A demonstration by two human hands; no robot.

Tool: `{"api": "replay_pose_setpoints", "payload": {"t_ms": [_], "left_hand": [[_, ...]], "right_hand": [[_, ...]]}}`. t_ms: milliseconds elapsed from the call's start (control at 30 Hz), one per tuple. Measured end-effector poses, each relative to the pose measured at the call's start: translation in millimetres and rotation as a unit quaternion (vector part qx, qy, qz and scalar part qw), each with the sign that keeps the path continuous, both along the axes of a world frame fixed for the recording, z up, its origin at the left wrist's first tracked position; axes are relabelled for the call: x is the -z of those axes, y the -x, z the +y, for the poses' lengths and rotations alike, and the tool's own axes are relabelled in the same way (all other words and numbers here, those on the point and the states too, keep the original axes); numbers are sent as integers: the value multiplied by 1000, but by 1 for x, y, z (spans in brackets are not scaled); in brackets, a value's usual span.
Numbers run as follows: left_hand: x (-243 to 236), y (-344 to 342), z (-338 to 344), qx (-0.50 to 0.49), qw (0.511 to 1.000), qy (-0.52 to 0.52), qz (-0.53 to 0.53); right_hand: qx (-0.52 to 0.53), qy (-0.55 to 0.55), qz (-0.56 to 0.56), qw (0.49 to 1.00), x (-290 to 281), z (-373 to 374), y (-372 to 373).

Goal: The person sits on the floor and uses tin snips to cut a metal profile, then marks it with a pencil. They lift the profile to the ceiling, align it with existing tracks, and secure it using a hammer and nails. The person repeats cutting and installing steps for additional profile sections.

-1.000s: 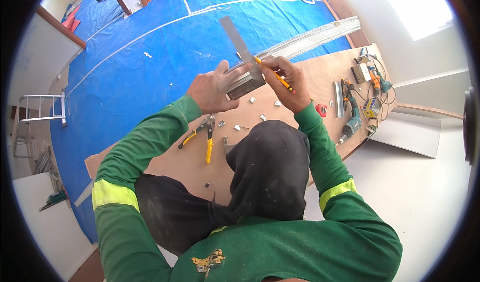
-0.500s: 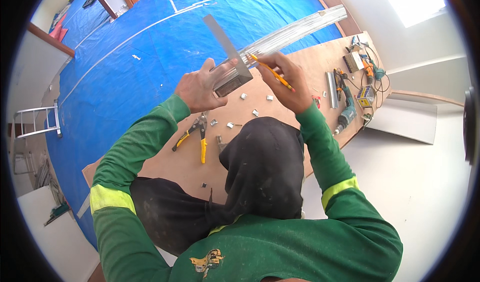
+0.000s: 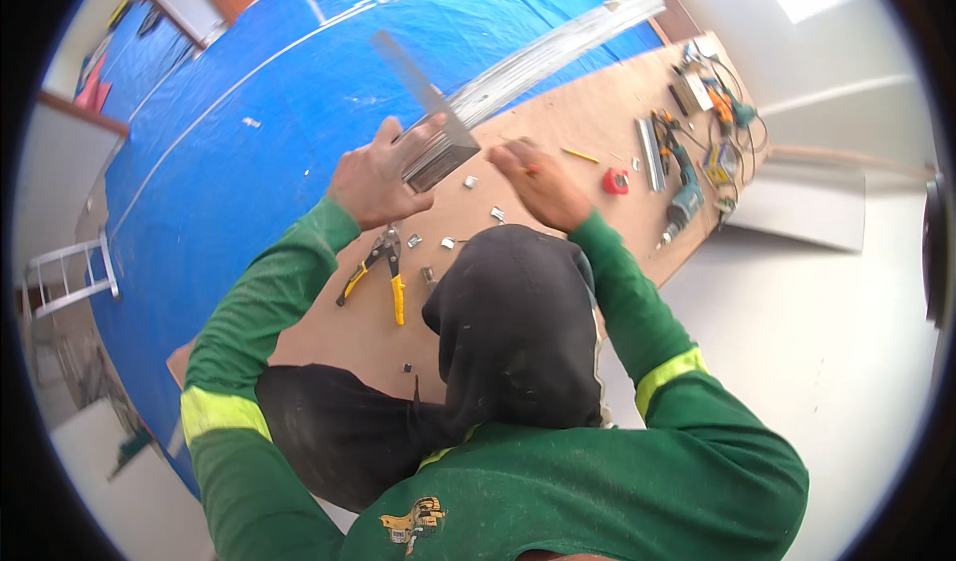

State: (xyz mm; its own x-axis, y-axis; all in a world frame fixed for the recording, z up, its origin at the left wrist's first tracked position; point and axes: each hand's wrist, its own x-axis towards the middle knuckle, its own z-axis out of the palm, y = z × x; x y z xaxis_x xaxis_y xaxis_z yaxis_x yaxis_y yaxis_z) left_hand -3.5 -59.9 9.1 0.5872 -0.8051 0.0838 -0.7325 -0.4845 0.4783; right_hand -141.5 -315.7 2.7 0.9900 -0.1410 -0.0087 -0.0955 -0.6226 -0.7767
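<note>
My left hand is closed around the near end of a long silver metal channel. It also presses a metal square to the channel, and the square's flat blade sticks out across it toward the far left. My right hand is curled just right of the channel's end, slightly blurred. A pencil shows only as an orange end in its fingers; the rest is hidden. Beyond that hand, a thin yellow stick like a pencil lies on the wooden board.
Yellow-handled tin snips and several small metal offcuts lie near my knees. Further right are a red tape measure, a teal drill and cluttered cords. Blue sheeting covers the floor; a stepladder stands left.
My right hand has drawn back from the channel's face, turning the pencil mostly out of sight. The yellow stick and more of the tape measure have come into view. The view has shifted slightly.
</note>
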Motion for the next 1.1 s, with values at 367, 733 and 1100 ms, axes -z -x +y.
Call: {"api": "replay_pose_setpoints", "payload": {"t_ms": [367, 733, 1100], "left_hand": [[60, -9, 27, 5, 997, 9, 72], [62, -27, 24, -28, 996, 57, 65], [24, -28, 43, -111, 993, -1, 43]], "right_hand": [[203, -302, 141, 921, 78, -42, 84], [252, 46, 267, 929, 223, -202, 186], [-53, -102, 278, 954, 116, -13, 87]]}}
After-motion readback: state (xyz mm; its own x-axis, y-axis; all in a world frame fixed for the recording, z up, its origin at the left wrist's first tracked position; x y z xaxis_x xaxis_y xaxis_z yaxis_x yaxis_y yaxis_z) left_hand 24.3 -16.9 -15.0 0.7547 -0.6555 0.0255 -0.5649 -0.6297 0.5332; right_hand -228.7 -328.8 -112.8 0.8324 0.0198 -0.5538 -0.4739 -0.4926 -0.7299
